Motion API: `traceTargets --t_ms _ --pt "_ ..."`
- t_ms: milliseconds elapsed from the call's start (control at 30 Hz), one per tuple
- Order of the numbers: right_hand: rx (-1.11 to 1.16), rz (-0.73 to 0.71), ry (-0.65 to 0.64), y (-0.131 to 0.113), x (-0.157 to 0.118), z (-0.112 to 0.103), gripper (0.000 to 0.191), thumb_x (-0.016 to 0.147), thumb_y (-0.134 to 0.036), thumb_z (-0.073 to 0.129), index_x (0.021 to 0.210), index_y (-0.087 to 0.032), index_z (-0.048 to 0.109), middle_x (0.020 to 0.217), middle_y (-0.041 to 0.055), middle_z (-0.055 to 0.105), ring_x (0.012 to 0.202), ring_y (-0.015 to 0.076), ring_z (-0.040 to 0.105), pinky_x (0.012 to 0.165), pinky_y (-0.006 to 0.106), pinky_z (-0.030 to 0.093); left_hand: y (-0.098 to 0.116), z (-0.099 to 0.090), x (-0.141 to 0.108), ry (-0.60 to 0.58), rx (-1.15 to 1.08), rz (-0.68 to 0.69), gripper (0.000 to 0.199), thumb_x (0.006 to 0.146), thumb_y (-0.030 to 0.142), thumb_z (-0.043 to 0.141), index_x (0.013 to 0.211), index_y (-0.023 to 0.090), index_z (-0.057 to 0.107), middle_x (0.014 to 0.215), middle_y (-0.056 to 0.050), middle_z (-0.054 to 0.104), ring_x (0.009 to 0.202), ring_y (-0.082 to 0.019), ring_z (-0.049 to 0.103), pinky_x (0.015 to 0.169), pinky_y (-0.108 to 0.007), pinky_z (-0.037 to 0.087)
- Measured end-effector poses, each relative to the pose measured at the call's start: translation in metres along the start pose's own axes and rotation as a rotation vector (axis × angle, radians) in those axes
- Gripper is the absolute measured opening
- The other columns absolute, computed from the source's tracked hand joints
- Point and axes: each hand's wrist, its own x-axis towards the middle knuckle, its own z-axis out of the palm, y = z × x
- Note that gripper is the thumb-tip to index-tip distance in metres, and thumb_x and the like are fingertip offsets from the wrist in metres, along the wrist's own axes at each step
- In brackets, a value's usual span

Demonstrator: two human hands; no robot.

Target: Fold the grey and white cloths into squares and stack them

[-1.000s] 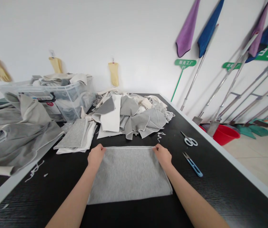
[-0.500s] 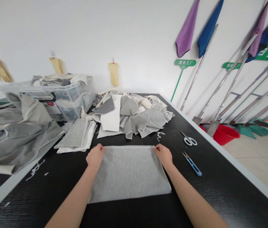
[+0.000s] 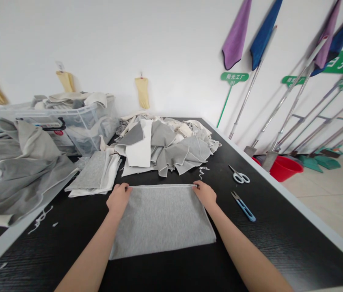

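Note:
A grey rectangular cloth (image 3: 162,219) lies flat on the black table (image 3: 171,273), its far edge running between my hands. My left hand (image 3: 119,199) pinches the cloth's far left corner. At the far right corner, my right hand (image 3: 204,194) has its fingers closed on the same cloth. Blue thread snips (image 3: 244,207) and white-handled scissors (image 3: 240,176) lie to the right of my right hand.
Behind the cloth is a heap of grey and white cloth pieces (image 3: 171,146). A folded stack (image 3: 93,174) lies left of it. Farther left are a clear plastic bin (image 3: 83,125) and loose grey fabric (image 3: 31,178). A red bucket (image 3: 285,168) stands beyond the table's right edge.
The whole view has shifted slightly, so most things appear a little further left and higher. Both hands keep hold of the cloth's far corners.

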Motion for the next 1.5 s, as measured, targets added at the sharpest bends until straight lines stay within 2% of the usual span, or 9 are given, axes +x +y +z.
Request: traceTargets --t_ms 133,267,467,600,800,967,1167,1333,1500 --pt "0.040 -0.022 0.022 0.000 0.000 0.002 0.017 0.068 -0.035 0.045 0.074 -0.025 0.058 0.073 -0.0015 0.059 0.065 0.0132 0.051 0.051 0.022 0.030 -0.001 0.001 0.002 0.002 -0.046 0.016 0.028 0.071 0.044 0.035 0.080 0.026 0.054 0.091 -0.003 0.051 0.072 -0.018 0.053 0.054 -0.027 0.036" --pt "0.112 -0.081 0.055 0.003 -0.001 0.001 0.016 0.068 -0.034 0.045 0.072 -0.024 0.056 0.077 -0.0026 0.058 0.069 0.0111 0.051 0.056 0.020 0.033 -0.008 0.004 0.006 0.041 -0.162 0.052 0.024 0.070 0.042 0.039 0.077 0.025 0.054 0.087 0.000 0.053 0.073 -0.015 0.052 0.057 -0.024 0.035" --pt "0.203 -0.088 0.088 0.008 0.003 0.006 0.019 0.068 -0.032 0.045 0.082 -0.025 0.055 0.076 -0.0034 0.059 0.067 0.0104 0.053 0.056 0.019 0.036 -0.018 0.009 0.013 -0.010 -0.291 0.058 0.028 0.068 0.037 0.043 0.094 0.028 0.048 0.083 0.003 0.057 0.068 -0.012 0.052 0.057 -0.021 0.036" --pt "0.211 -0.071 0.109 0.010 0.004 0.009 0.016 0.065 -0.027 0.047 0.079 -0.024 0.056 0.075 -0.0032 0.060 0.066 0.0108 0.053 0.056 0.020 0.036 -0.020 0.010 0.013 0.026 -0.230 0.155 0.024 0.067 0.032 0.046 0.090 0.026 0.051 0.087 0.001 0.053 0.070 -0.012 0.051 0.062 -0.021 0.037" --pt "0.200 -0.060 0.109 0.008 0.002 0.007 0.014 0.065 -0.027 0.047 0.072 -0.024 0.058 0.072 -0.0036 0.060 0.065 0.0115 0.053 0.056 0.021 0.036 -0.020 0.006 0.011 0.057 -0.176 0.163 0.022 0.067 0.035 0.047 0.084 0.025 0.056 0.097 -0.001 0.049 0.089 -0.016 0.046 0.074 -0.024 0.037" --pt "0.190 -0.093 0.134 0.006 -0.002 0.003 0.015 0.066 -0.028 0.045 0.071 -0.023 0.058 0.076 -0.0025 0.059 0.068 0.0117 0.053 0.060 0.021 0.037 -0.020 0.003 0.012 0.025 -0.191 0.129 0.028 0.066 0.034 0.048 0.092 0.025 0.053 0.099 -0.002 0.047 0.085 -0.016 0.048 0.073 -0.025 0.038" --pt "0.230 -0.088 0.122 0.009 -0.001 0.005 0.014 0.065 -0.028 0.046 0.071 -0.023 0.058 0.075 -0.0032 0.060 0.067 0.0118 0.053 0.061 0.021 0.037 -0.023 0.009 0.015 0.048 -0.189 0.174 0.016 0.066 0.033 0.048 0.074 0.023 0.058 0.095 -0.001 0.049 0.085 -0.014 0.048 0.076 -0.023 0.037" --pt "0.256 -0.100 0.097 0.011 0.002 0.005 0.017 0.066 -0.030 0.045 0.074 -0.023 0.058 0.075 -0.0028 0.061 0.067 0.0121 0.054 0.061 0.021 0.038 -0.025 0.011 0.016 0.059 -0.208 0.204 0.015 0.066 0.032 0.048 0.070 0.022 0.058 0.092 0.000 0.051 0.087 -0.013 0.048 0.076 -0.022 0.036" --pt "0.232 -0.089 0.064 0.009 0.005 0.001 0.014 0.064 -0.028 0.047 0.069 -0.022 0.059 0.071 -0.0028 0.061 0.069 0.0121 0.054 0.061 0.020 0.037 -0.023 0.006 0.014 0.002 -0.240 0.185 0.018 0.071 0.032 0.041 0.072 0.023 0.057 0.087 0.002 0.056 0.078 -0.012 0.051 0.067 -0.021 0.038"
